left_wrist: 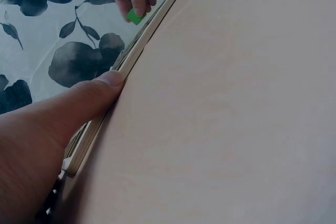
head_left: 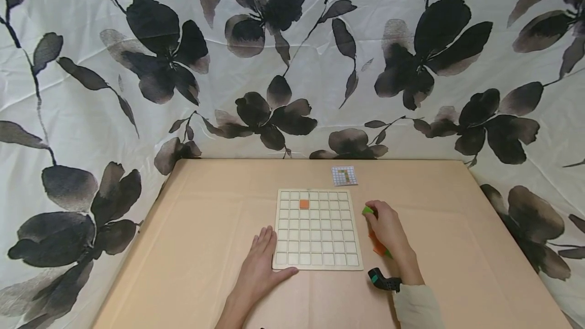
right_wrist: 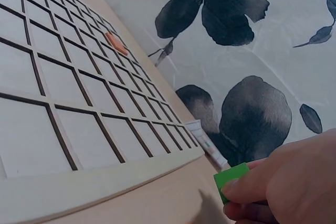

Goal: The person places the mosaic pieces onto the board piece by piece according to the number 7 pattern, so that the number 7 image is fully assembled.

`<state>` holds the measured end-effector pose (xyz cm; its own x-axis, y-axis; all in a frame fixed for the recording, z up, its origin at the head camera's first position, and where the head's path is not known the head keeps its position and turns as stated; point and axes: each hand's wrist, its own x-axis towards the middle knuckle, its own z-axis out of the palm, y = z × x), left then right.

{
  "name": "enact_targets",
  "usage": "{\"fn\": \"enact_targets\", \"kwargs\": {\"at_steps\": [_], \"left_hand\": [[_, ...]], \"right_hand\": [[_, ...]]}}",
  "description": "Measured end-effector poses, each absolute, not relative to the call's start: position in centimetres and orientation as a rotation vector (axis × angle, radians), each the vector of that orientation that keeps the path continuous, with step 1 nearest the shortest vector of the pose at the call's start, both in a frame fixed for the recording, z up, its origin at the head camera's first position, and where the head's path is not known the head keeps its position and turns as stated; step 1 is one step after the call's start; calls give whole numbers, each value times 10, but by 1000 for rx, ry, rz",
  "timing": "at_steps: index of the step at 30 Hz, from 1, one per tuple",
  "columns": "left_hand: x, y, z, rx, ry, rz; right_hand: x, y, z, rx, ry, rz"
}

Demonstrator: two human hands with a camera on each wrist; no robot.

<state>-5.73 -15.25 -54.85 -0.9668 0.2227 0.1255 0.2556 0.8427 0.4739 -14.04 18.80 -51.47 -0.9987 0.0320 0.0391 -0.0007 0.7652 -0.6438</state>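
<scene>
A pale wooden grid board (head_left: 317,233) lies on the table, with one orange tile (head_left: 303,204) in a cell of the second row from the far edge. My left hand (head_left: 259,263) rests at the board's near-left corner, fingers extended along the left side. Its thumb (left_wrist: 100,90) lies against the near edge. To the right of the board, my right hand (head_left: 387,225) pinches a green square tile (right_wrist: 231,178) between thumb and fingers. Beneath that hand lie loose orange tiles (head_left: 377,245) and a green piece (head_left: 388,253), partly hidden by it.
A small card (head_left: 345,176) printed with a coloured grid pattern lies beyond the board's far edge. The table (head_left: 205,227) is covered in a plain tan sheet. Behind it hangs a white cloth (head_left: 329,75) with dark flowers. A dark band (head_left: 384,281) circles the right wrist.
</scene>
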Motion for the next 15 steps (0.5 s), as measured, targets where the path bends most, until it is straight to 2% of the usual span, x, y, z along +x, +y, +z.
{"fn": "enact_targets", "kwargs": {"at_steps": [15], "left_hand": [[-57,-153,-546,-387,-2958,-782]], "right_hand": [[-149,173,-510,-74,-2861,1136]]}}
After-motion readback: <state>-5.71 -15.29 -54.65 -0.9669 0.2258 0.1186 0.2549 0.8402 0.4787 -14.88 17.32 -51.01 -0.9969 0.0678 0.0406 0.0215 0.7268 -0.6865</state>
